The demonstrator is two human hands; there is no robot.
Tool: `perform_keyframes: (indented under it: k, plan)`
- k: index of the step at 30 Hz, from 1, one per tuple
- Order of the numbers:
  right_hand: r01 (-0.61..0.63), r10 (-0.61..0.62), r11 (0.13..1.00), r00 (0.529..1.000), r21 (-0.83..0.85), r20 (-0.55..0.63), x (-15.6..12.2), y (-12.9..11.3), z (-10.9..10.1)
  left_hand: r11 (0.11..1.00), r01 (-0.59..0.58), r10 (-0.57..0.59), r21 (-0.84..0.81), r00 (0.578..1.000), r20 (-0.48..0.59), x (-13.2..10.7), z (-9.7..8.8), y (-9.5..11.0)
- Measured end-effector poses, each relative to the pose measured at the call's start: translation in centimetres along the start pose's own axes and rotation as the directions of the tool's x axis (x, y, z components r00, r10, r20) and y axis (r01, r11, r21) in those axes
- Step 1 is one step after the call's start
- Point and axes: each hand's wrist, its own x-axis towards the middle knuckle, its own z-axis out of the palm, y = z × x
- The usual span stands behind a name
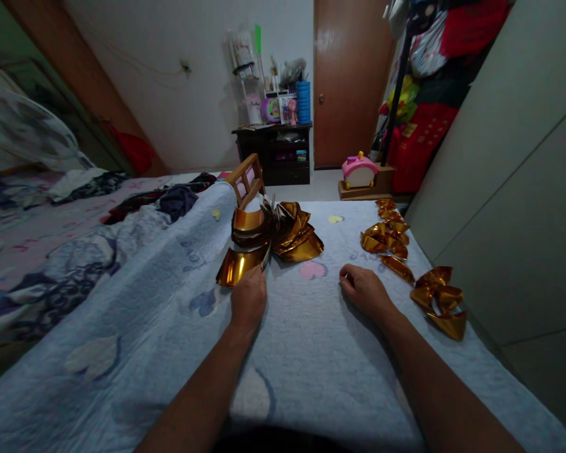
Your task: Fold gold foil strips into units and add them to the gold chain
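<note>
My left hand (249, 297) rests on the light blue quilt (311, 352) with its fingers closed on the near edge of a curled gold foil sheet (238, 264). That sheet lies at the front of a heap of gold foil sheets (276, 233). My right hand (364, 289) lies knuckles up on the quilt to the right, fingers curled under, with nothing visible in it. Folded gold foil pieces (387, 236) lie beyond my right hand, and another folded gold piece (441, 299) sits close to its right.
A wooden bed rail (246, 179) stands behind the foil heap. Rumpled bedding and clothes (99, 220) fill the left. A pale wardrobe wall (514, 189) borders the right. Beyond are a dark shelf unit (276, 151), a brown door (349, 82), hanging clothes (429, 75) and a pink toy (359, 171).
</note>
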Motion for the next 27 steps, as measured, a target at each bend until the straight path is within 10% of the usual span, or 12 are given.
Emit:
perform_keyframes:
  k: [27]
  plan:
    - [0.012,-0.013,0.997,1.0,0.07,0.013,0.1,0.5,0.1,0.963,0.259,-0.262,-0.079,0.965,-0.02,0.3,-2.1,0.4]
